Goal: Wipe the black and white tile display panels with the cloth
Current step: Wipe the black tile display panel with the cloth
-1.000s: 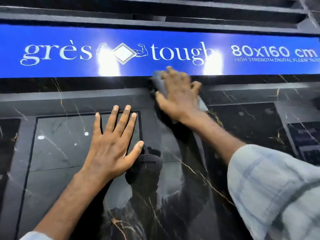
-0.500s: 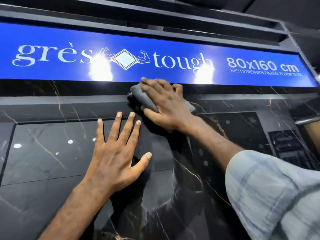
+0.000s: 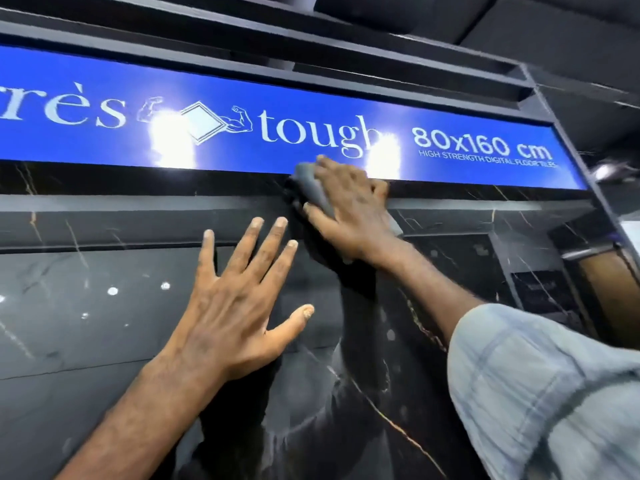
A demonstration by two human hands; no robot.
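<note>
A glossy black tile panel [image 3: 86,306] with thin gold and white veins fills the lower view. My left hand [image 3: 235,303] lies flat on it with the fingers spread. My right hand [image 3: 349,213] presses a grey cloth [image 3: 313,190] against the top edge of the panel, just under the blue sign. The cloth is folded; its left end shows above my thumb, and another corner pokes out by my wrist. My palm hides most of it.
A blue sign [image 3: 242,133] reading "tough 80x160 cm" runs across above the panel, with two bright light glares. Dark frame bars [image 3: 311,50] sit over it. A black frame post [image 3: 588,174] bounds the display at the right.
My right hand has slid the cloth to the right and up along the panel's top edge. The left hand stays flat on the tile. The view has shifted rightward.
</note>
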